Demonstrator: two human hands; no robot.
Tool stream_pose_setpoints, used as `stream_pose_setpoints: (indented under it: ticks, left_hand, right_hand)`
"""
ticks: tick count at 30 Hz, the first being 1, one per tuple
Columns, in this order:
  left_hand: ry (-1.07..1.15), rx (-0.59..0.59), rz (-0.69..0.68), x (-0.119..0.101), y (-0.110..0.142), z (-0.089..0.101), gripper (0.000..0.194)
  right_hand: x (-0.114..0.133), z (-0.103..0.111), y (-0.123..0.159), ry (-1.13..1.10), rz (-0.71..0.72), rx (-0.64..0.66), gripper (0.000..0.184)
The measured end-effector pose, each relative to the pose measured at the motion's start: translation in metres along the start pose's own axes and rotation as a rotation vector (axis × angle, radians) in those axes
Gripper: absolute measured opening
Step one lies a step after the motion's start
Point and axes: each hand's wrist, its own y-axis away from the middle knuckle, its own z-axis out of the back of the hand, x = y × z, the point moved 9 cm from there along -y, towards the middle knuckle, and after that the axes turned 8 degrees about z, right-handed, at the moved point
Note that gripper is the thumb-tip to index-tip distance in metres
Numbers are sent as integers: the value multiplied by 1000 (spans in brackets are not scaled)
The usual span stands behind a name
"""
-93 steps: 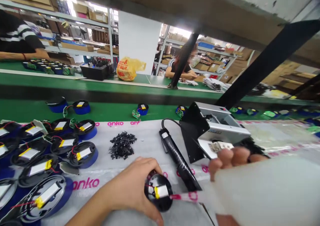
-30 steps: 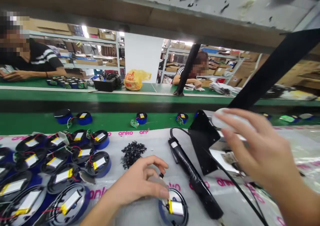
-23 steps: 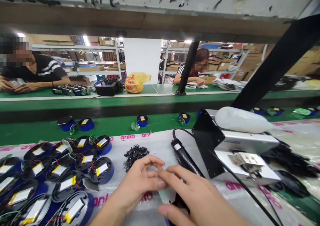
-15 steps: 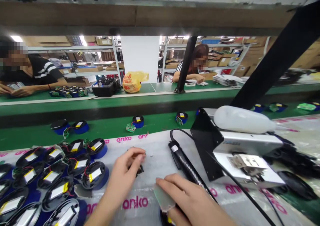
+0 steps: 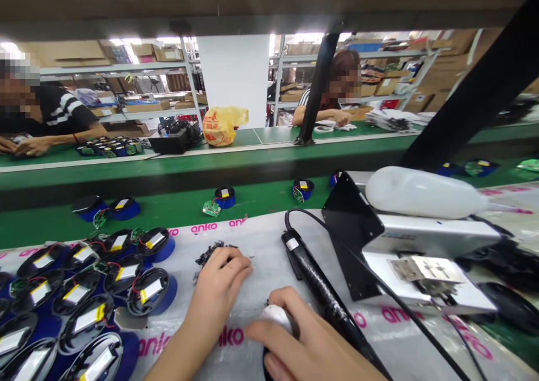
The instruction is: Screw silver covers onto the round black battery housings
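Found the round unit toward the near edge of the surface, over the printed sheet, clamped in the curled right hand; pale top partly covered, interior not readable. Noted left hand farther in, fingers close together at the heap of black pieces; cannot confirm a pinch. Judge work on this unit as under way and unfinished. Rate the grouped open cups toward the left edge as holding pale, yellow-ended batteries with red wires; cannot certify as complete. Counted further cups spaced along the far edge, some with green circuit boards lying outside. Logged right of the unit a black corded tool, then toward the right edge a silver machine bearing a white bottle on its side, fill level unclear. Recorded beyond, on the far surface, a yellow bag, contents hidden, just beside a black box.
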Motion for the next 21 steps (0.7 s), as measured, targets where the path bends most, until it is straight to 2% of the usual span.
stream_pose_setpoints:
  ticks: [3, 6, 9, 12, 16, 21]
  left_hand:
    - [188, 99, 108, 4, 8, -5, 9]
    - [442, 175, 284, 17, 17, -16, 18]
    - [701, 245, 448, 25, 26, -31, 30]
    - [868, 293, 573, 24, 32, -40, 41]
    - [1007, 303, 622, 15, 35, -41, 34]
    - [1021, 325, 608, 10, 36, -41, 33]
  right_hand:
    - [0, 7, -4, -71, 28, -43, 57]
    - [-3, 17, -6, -124, 41, -150, 64]
    - [-2, 22, -5, -106, 62, -219, 57]
    - [-2, 21, -3, -96, 56, -230, 49]
    - [-3, 20, -2, -131, 30, -222, 49]
    - [4, 27, -2, -61, 81, -328, 49]
